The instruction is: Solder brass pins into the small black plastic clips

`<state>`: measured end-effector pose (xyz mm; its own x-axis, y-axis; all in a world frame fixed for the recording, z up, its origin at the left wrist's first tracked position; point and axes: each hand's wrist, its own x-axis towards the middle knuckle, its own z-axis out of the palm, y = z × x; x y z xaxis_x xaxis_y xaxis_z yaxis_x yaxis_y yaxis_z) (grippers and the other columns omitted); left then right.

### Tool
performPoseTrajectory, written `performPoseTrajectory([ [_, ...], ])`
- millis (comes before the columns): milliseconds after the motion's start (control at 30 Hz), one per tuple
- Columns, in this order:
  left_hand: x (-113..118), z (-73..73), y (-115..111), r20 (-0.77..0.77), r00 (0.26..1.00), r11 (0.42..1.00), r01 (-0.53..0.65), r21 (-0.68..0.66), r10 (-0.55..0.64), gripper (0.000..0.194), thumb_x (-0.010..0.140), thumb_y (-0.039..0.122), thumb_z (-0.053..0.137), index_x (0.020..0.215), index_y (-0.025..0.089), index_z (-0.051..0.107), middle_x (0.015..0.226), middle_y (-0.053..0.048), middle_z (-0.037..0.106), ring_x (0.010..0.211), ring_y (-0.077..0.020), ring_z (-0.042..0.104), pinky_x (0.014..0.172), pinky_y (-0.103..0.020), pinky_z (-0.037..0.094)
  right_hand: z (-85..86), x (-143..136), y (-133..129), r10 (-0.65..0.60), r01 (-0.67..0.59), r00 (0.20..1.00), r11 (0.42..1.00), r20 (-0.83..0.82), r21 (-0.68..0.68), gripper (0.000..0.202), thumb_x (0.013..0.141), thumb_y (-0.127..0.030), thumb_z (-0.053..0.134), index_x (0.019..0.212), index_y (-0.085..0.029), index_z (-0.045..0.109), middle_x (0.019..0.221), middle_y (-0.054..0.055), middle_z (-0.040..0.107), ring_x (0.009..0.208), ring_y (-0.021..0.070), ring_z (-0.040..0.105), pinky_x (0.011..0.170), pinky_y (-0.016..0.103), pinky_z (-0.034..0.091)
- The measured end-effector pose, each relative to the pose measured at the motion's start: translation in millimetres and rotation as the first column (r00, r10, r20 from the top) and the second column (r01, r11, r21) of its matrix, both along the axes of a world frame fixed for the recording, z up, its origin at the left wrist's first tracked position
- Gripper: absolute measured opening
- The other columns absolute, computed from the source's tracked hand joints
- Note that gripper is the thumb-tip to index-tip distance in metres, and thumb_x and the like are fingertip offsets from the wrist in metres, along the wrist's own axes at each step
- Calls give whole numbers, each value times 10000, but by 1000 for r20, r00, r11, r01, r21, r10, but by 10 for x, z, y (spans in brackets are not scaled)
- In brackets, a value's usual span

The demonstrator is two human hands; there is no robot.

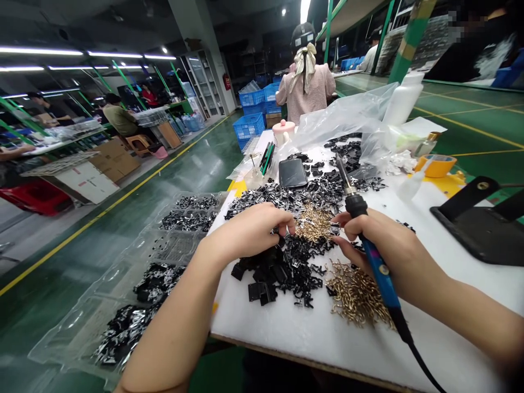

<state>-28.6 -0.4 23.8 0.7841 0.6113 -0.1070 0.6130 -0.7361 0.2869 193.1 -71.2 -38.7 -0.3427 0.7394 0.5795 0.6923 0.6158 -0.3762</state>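
My left hand [262, 226] has its fingers curled over the black parts [301, 262] at the middle of the white table; what its fingertips hold, if anything, is too small to make out. A soldering iron [374, 262] with a blue handle rests in my right hand [376, 240], its metal tip pointing up and away. Thumb and forefinger of that hand reach toward a small pile of gold pieces [314, 222]. Nearer the front edge is a second pile of curved gold pieces [360, 295]. Silvery-black clips [266, 194] spread behind my left hand.
A clear compartment tray [118, 284] with black parts stands left of the table [262, 327]. Behind the piles are a black phone-like slab [292, 172], a lidded cup [283, 131] and plastic bags. Orange tape [436, 166] and a black stand [478, 229] are right. A person [305, 82] sits ahead.
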Motion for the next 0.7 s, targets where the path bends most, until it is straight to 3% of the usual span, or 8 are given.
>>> performPoseTrajectory([
  [167,-85,84,32,76,992,992,-106,64,102,248,732,56,447,869,197,598,864,-9,621,826,-160,549,727,-283,405,-20,-15,10,4,-4,1000,1000,14,-11,203,784,-39,473,783,-226,395,856,53,570,823,215,570,647,334,448],
  [267,-89,100,42,171,974,987,-154,36,145,233,747,68,436,883,193,578,865,-6,599,807,-144,546,708,-270,409,-17,-16,4,5,-5,1000,1000,7,-10,208,787,-33,470,788,-225,391,833,49,563,818,211,566,641,328,445],
  [500,127,-9,7,420,862,952,-201,-229,283,219,764,113,450,930,183,574,769,2,554,593,-97,491,541,-227,386,-9,-14,-2,19,-21,999,999,-46,-30,196,787,-37,465,781,-221,397,918,65,578,795,197,569,654,331,446],
  [700,299,-188,0,519,772,876,-98,-472,367,183,779,159,496,935,161,592,776,-14,575,709,-117,543,667,-256,442,-23,-9,2,47,-49,997,998,-66,-32,242,746,20,442,739,-218,399,908,51,583,846,193,564,679,311,437],
])
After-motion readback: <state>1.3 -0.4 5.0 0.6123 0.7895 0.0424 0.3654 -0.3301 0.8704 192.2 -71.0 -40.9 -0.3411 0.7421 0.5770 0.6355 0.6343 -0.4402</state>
